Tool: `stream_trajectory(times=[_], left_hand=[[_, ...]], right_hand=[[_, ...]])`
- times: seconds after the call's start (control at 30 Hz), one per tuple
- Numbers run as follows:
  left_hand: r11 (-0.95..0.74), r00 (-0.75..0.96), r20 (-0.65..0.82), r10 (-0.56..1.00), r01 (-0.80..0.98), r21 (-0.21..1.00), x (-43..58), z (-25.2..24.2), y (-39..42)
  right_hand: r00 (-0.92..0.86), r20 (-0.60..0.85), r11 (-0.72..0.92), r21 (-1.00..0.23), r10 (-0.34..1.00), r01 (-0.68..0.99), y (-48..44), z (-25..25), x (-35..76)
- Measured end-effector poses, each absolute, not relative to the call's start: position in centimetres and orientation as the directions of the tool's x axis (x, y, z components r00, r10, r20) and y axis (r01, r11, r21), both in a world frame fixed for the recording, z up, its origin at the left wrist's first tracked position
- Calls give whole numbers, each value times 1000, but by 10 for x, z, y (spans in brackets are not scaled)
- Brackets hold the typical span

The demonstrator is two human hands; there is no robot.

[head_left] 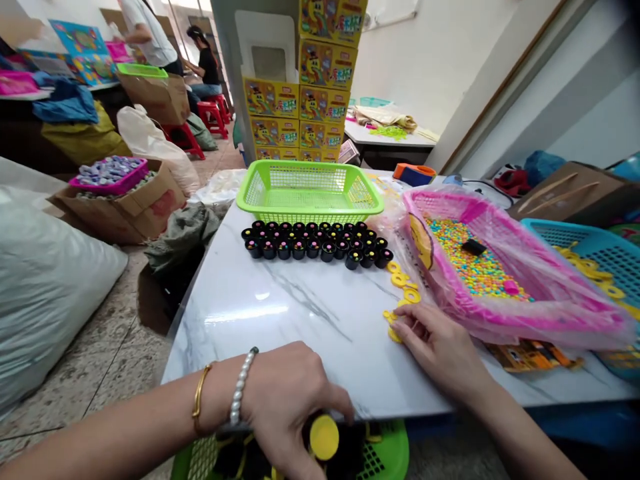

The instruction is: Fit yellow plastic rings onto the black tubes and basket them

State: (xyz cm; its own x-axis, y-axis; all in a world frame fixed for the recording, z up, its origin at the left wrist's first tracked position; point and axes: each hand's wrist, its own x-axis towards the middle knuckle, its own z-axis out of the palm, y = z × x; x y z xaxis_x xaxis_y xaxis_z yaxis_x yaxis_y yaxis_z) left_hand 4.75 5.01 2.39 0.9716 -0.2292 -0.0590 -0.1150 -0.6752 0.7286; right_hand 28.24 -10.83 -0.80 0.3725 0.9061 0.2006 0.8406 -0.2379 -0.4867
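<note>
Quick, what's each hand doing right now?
Left hand: closed, holding a black cylinder with a round yellow cap.
Right hand: open, fingers resting on small flat yellow plastic pieces.

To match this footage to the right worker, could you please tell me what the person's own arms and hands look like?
Both forearms are bare, with no sleeves or gloves in view. The left hand has a thin gold bangle and a white pearl bracelet at the wrist. The right hand shows no jewellery on the visible part of its wrist.
</note>
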Motion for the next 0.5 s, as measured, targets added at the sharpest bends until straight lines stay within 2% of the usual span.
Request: stream_trajectory(times=[0.03,0.1,0.17,0.2,0.3,0.5], left_hand=[[-654,987,-59,-148,-52,755,52,24,51],[-634,990,-26,141,110,766,67,22,56],[-637,900,66,432,253,728,87,17,67],[-647,845,116,522,303,700,98,13,74],[-692,771,193,607,393,606,130,3,96],[-713,748,184,638,484,507,166,-10,108]], right_hand=[[397,200,-257,-494,896,830,-110,-12,284],[411,202,-272,-489,889,829,-110,-19,284],[383,214,-252,-462,899,850,-108,-22,282],[366,221,-238,-449,904,861,-106,-24,279],[358,243,-226,-440,902,869,-103,-28,272],[383,290,-204,-498,877,843,-107,-32,269]])
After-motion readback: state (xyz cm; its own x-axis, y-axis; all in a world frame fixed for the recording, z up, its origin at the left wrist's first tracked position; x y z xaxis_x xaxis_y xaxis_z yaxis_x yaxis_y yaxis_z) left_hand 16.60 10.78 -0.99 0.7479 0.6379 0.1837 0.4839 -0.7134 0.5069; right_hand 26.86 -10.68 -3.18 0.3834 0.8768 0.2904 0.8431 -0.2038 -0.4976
